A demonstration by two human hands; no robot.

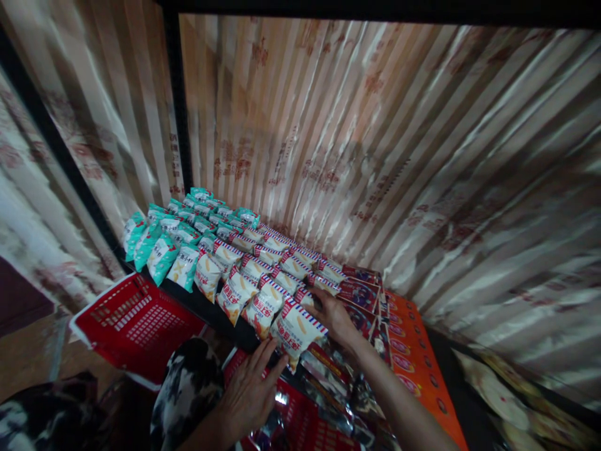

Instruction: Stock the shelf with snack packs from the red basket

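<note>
In the head view, two bare hands work at one black shelf bearing small snack bags in close rows. The left hand is released, its fingers loosely spread, the fingertips at the lower edge of the front white bags; whether they press on them cannot be told. The right hand has its fingers curled behind the rightmost front bag, near the bags of the next row; whether it grips one is hidden. That bag leans at the shelf's front edge, between the two hands, the last of four white-and-red bags in the front row. To their left, four teal bags carry on the same row. More of both kinds stand behind, overlapping too much for a sure count. Right of the white bags lie several dark red packs, also too overlapped to number, then one orange sheet of packs. Some pale packs lie at the far right, blurred. Below the shelf are two red baskets, one tilted at the left and one partly covered beneath the arms. Striped sheeting hangs behind.
</note>
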